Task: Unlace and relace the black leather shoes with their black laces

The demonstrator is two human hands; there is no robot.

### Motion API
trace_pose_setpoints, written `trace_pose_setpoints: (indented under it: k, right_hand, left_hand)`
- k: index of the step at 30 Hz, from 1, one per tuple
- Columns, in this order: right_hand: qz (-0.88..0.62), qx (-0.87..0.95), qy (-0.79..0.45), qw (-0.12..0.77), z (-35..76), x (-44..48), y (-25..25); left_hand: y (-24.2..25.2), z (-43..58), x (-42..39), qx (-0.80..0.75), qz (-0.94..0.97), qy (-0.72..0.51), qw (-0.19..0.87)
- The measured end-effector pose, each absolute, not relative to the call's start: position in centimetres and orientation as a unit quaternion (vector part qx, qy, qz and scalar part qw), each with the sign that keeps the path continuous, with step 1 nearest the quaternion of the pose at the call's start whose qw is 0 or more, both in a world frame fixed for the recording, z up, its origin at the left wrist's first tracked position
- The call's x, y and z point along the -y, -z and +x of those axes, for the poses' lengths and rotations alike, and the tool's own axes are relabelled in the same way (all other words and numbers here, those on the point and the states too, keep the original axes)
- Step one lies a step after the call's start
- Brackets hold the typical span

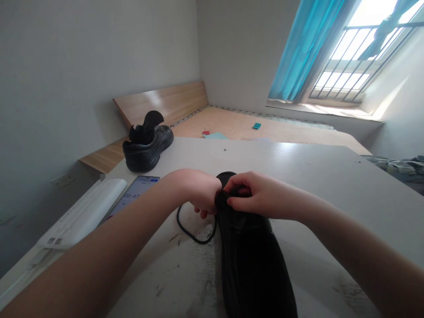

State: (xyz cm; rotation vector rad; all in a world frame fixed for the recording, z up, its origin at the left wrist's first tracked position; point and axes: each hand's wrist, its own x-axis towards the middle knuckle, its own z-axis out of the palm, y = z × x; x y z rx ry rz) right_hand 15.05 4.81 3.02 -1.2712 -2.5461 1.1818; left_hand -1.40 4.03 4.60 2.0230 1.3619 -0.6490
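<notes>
Hands: the left hand [202,193] and right hand [240,194] are together at lower centre, meeting at the far end of the shoe. The right fingers [236,187] pinch there; the left fingers curl down out of clear view, so any grip by them cannot be told.

Things: a black leather shoe [248,260] lies lengthwise on the worktop [298,176], running off the bottom edge under both hands. A black lace [195,242] hangs in a slack loop left of it, resting on the scuffed surface.

Handling: a short pinch close to the shoe gives the surest control, with the loop lying free of the left wrist.

Rest: at left, a smartphone [139,192] showing a timer sits beside a long white plastic case [82,212]. A second black shoe [142,150] stands at the far left of the worktop. Beyond lie a wooden bed platform [162,104] and, upper right, a teal curtain [308,48] by a barred window [351,57].
</notes>
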Motion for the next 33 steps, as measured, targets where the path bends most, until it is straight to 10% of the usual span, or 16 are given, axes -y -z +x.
trace_pose_setpoints:
  k: [11,23,33]
  right_hand:
    - [-0.403,0.818,-0.41,0.032,15.1,-5.0,-2.7]
    - [-0.396,0.841,-0.367,0.046,15.2,-5.0,-2.3]
    - [-0.381,0.864,-0.313,0.096,15.5,-4.8,-1.9]
  left_hand:
    - [-5.9,-2.0,-4.0,-0.58,0.805,0.041,0.121]
    - [-4.5,-1.2,-5.0,-0.407,0.758,-0.337,0.382]
    - [-4.7,0.8,-2.8,-0.276,0.712,-0.337,0.551]
